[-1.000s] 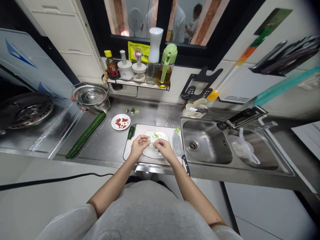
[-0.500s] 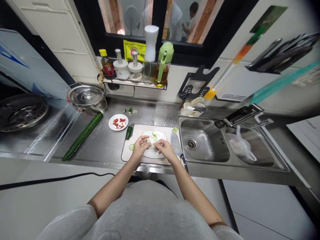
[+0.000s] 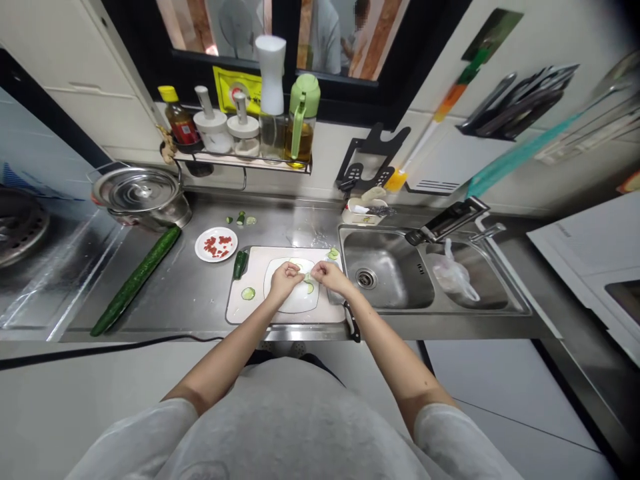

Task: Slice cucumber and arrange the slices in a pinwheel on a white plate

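Note:
Over a white plate [image 3: 273, 297] on the cutting board [image 3: 240, 310], my left hand [image 3: 286, 280] and my right hand [image 3: 333, 277] face each other with fingertips pinched. Between them is a thin cucumber slice [image 3: 307, 277], which both hands seem to grip. Below it on the plate lies another cucumber piece [image 3: 310, 289]; the hands hide part of the rest. A round cucumber slice [image 3: 248, 293] and a short dark green cucumber chunk [image 3: 241, 265] are on the board's left side. Beside my right wrist rests a knife [image 3: 351, 322], its blade partly covered.
A whole cucumber [image 3: 137, 280] lies at left, near a lidded steel pot [image 3: 143, 197]. A small plate [image 3: 217, 245] holds chopped red pieces. Cucumber ends [image 3: 241, 218] sit behind. To the right is a double sink [image 3: 395, 267] with a plastic bag [image 3: 454, 273]. A seasoning rack [image 3: 240, 160] hangs above.
My view has swung to the right, so the scene sits further left. Both hands have moved toward the back of the plate, with the slice between their fingertips.

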The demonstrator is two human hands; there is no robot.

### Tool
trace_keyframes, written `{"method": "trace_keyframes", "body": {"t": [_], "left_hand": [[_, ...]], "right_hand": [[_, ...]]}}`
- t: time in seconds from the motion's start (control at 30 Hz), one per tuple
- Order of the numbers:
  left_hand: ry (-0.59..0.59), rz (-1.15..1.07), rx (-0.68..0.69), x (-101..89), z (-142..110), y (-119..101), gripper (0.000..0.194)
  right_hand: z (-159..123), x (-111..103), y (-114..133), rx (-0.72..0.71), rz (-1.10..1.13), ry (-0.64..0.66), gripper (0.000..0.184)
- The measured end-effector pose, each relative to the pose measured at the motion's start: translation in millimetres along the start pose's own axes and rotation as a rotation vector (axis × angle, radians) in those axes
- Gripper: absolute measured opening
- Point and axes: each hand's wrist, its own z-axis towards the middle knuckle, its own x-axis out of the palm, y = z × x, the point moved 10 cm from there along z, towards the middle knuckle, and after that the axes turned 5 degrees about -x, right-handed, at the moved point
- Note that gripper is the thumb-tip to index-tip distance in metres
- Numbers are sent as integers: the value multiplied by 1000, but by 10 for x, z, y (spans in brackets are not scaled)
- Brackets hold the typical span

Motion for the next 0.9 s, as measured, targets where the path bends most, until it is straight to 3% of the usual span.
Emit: {"method": "trace_keyframes", "body": {"t": [0.27, 0.9], "left_hand": [[-47, 496, -70, 111, 130, 365, 15], [39, 858, -24, 242, 146, 298, 10]], "right_hand": [[35, 129, -265, 82, -396, 108, 5], [80, 155, -295, 125, -669, 166, 13]]}}
